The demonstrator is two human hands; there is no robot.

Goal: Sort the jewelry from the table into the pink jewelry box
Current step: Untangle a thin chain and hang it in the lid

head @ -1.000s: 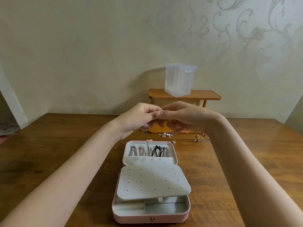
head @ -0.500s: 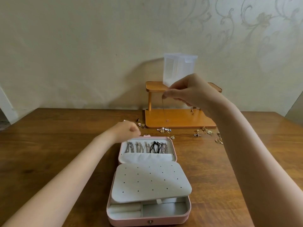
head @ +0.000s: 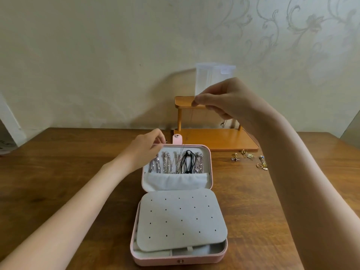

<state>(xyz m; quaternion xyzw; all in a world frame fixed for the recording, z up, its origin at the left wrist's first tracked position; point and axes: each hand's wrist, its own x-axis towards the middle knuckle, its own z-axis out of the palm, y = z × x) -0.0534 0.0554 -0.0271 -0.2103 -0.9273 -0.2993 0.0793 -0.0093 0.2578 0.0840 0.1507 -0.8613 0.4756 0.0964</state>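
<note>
A thin, pale metal chain necklace (head: pixel 191 118) is being pinched at its upper part between the thumb and forefinger of the right hand (head: pixel 220 100), which is being held raised above the far edge of the table (head: pixel 58 172), wrist bent, forearm reaching in from the right. The chain is being kept hanging, probably so that it stays untangled while its lower part is being led to the lid. The left hand (head: pixel 145 151) is being held low at the lid's far left corner, fingers curled and pinching something fine, apparently the chain's lower end; the contact itself is too small to be made out.

The pink, rounded jewelry box (head: pixel 210 166) is lying open between the forearms, several silver chains and a black cord (head: pixel 187 162) already hanging inside its lid above a grey pocket. A grey perforated earring panel (head: pixel 181 221) is covering the base tray. Small gold rings and earrings (head: pixel 249 158) are lying on the table to the right, still to be sorted, just beside an orange wooden two-tier stand (head: pixel 214 141) carrying a clear plastic container (head: pixel 212 75).
</note>
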